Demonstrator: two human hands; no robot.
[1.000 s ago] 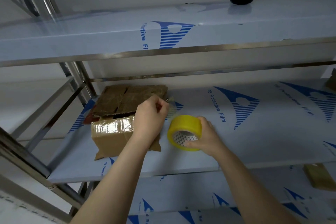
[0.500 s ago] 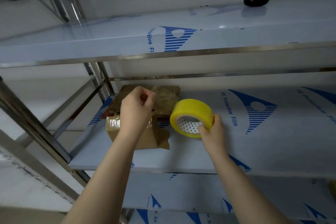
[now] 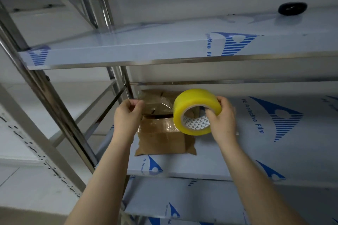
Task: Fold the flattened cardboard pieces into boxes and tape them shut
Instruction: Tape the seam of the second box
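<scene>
A small brown cardboard box with clear tape on its top sits on the middle shelf at its left end. Behind it lies a stack of flattened cardboard pieces. My right hand grips a yellow tape roll, lifted above the box, fingers through its core. My left hand pinches the free end of a clear tape strip that stretches from the roll to my fingers, above the box.
The steel rack has an upper shelf with a black round object on it, a lower shelf and upright posts at the left. All shelves wear blue-printed protective film.
My right hand has lifted the roll higher and moved it right. My left hand has drawn the tape end out to the left, so a longer strip now spans between them. The view has shifted.
</scene>
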